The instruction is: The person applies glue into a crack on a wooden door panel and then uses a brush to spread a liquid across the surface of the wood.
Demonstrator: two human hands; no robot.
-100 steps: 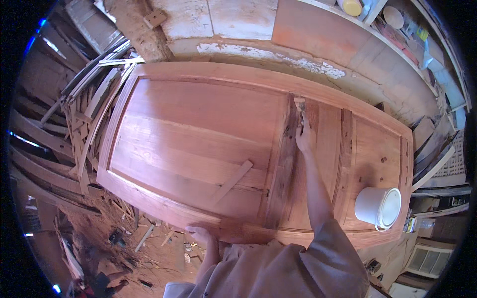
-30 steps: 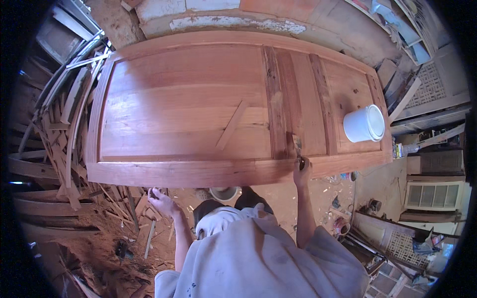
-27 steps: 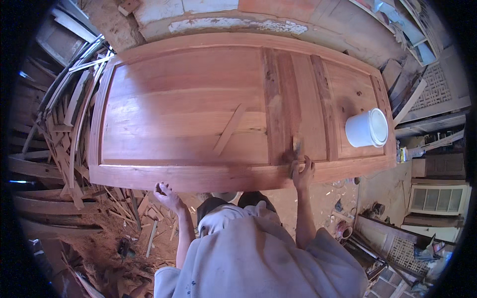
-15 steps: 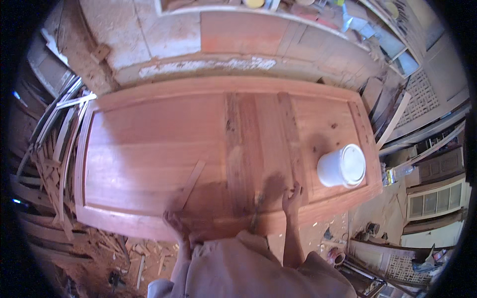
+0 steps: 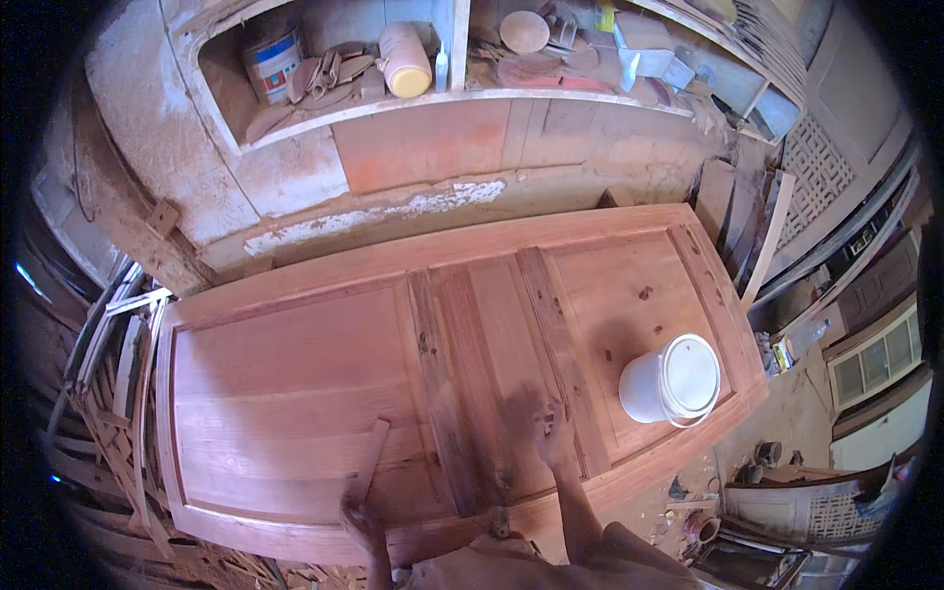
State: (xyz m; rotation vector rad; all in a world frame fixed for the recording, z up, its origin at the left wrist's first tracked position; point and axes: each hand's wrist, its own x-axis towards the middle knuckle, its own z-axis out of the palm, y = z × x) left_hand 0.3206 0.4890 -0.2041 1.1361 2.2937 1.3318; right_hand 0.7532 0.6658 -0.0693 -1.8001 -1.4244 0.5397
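Note:
A large reddish wooden panelled door (image 5: 295, 364) lies flat in front of me. My left hand (image 5: 362, 519) is over its near edge, fingers curled at the lower end of a thin wooden strip (image 5: 377, 447); it appears to grip that end, though the contact is small and dim. My right hand (image 5: 551, 433) hovers above the middle section, fingers loosely bent and apart, with nothing visible in them. Its shadow falls just left of it. To its right, a white lidded bucket (image 5: 654, 383) stands on the right-hand panel, its handle hanging down.
Behind the door, a dusty shelf (image 5: 393, 110) holds a paint tin (image 5: 275, 67), a plastic bottle (image 5: 405, 61) and sanding discs (image 5: 551, 71). Scrap wood (image 5: 108, 423) is piled at the left. A pale plank (image 5: 770, 241) leans at the far right, and clutter covers the floor at the near right.
My view has tilted up, showing more of the shelf. My right hand has shifted left across the door, farther from the bucket. My left hand has come closer to the strip.

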